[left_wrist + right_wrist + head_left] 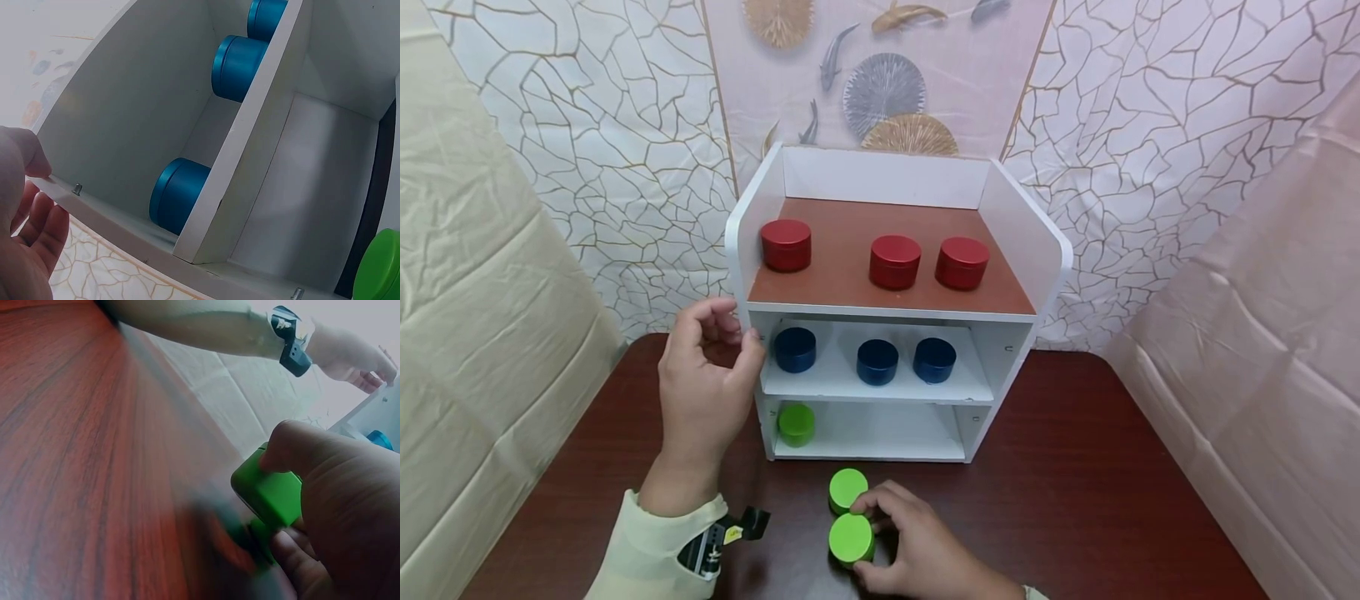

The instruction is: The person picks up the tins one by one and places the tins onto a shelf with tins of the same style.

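Note:
My right hand (917, 546) pinches a round green tin (852, 538) between thumb and fingers, just over the table. Right behind it stands a second green tin (847, 490); whether the two touch I cannot tell. In the right wrist view the held tin (269, 487) shows side-on. My left hand (707, 383) is at the left side panel of a small white shelf unit (880, 312). In the left wrist view its thumb and fingers (47, 228) lie around the panel's front edge. A third green tin (796, 424) sits at the left of the bottom shelf.
Three red tins (895, 262) stand on the brown top shelf. Three blue tins (877, 362) stand on the middle one. The unit rests on a dark red-brown table (1075, 500), with cloth (1247, 333) at both sides and a patterned wall (587, 158) behind.

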The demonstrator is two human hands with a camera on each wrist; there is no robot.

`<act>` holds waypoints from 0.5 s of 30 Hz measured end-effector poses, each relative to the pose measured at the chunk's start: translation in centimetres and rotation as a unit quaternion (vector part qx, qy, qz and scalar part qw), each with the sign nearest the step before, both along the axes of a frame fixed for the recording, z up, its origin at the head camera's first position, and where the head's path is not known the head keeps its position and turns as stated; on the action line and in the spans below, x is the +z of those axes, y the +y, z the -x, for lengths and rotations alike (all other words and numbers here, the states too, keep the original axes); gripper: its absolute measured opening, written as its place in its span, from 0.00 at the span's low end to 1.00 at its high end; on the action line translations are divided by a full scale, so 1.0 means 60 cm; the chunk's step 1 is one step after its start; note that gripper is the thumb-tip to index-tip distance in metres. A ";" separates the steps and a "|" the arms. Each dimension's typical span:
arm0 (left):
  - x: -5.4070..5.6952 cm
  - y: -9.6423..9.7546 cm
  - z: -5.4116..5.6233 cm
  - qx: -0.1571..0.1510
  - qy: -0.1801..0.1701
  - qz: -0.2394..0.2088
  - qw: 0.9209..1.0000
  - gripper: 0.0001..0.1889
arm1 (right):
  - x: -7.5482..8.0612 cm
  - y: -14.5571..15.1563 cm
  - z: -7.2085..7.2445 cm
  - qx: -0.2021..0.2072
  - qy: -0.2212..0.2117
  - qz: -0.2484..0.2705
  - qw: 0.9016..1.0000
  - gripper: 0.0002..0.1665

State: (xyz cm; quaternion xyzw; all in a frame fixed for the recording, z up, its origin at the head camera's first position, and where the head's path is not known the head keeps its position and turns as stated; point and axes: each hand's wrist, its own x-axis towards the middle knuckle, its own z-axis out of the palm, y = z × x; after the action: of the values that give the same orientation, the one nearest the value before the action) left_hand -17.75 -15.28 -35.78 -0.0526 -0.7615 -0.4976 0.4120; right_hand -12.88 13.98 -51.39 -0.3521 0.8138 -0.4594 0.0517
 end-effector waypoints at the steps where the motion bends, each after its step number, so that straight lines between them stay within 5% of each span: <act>1: 0.000 0.000 0.000 0.001 0.000 0.000 1.000 0.21 | 0.002 0.000 0.000 0.002 0.000 0.003 1.000 0.35; 15: -0.002 -0.001 0.001 0.001 0.002 0.004 1.000 0.21 | 0.022 0.003 0.002 0.003 0.013 0.032 0.999 0.35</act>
State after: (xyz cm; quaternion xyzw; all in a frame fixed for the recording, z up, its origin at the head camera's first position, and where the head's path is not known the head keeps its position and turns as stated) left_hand -17.80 -15.36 -35.90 -0.0545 -0.7628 -0.4938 0.4139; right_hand -13.00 14.15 -50.06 -0.3621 0.7980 -0.4807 0.0312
